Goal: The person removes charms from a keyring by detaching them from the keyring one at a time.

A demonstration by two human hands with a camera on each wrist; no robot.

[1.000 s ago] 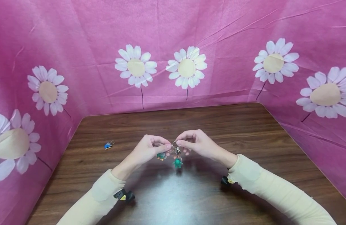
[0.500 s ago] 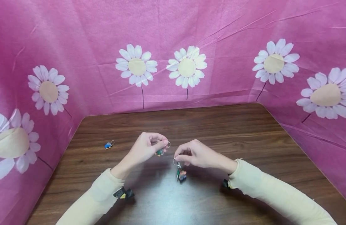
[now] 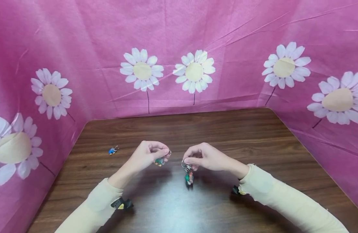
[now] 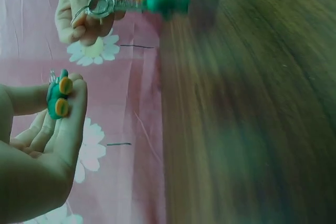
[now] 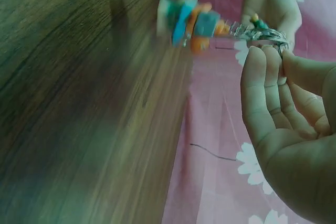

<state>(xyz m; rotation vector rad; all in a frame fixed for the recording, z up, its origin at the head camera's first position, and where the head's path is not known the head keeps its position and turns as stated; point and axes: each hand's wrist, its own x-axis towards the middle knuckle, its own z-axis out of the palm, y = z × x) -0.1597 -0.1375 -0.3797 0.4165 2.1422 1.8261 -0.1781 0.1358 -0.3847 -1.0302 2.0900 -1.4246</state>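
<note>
Nearest, two cream sleeves [image 3: 289, 197] come in over the table's near side, L and R, w/ a small black wrist unit [image 3: 122, 204] strapped at the L cuff and another, partly hidden, at the R. Tabletop [image 3: 225, 129] = dark brown woodgrain, semi-gloss; pale glare patch b/w the forearms, toward the near edge, plus soft shadows under both arms. Past that, R hand [image 3: 206, 157] is over the table's middle, thumb + index pinching a metal ring [image 3: 183, 163], other fingers bent; from it hangs a charm bunch [image 3: 189, 178], green & orange bits, some blue seen in R wrist view, blurred there. L hand [image 3: 144, 157], just left of it w/ a gap b/w, has thumb + fingertips pinching a green charm [image 3: 159, 161] w/ orange feet, its small ring [image 3: 170, 152] poking out past the fingertips toward R hand. A blue charm [image 3: 112, 151] w/ yellowish bits and own ring lies on the wood, well apart from both hands, in from the table's L edge, toward the far L corner; too small for more detail. Far corners rounded. Beyond, pink cloth [image 3: 225, 26] walls the L, far and R edges, creased, diagonal folds upper R, shiny in spots; big white daisies [image 3: 194, 72] on it, cream centers, thin dark stems, two of them behind the far edge.
</note>
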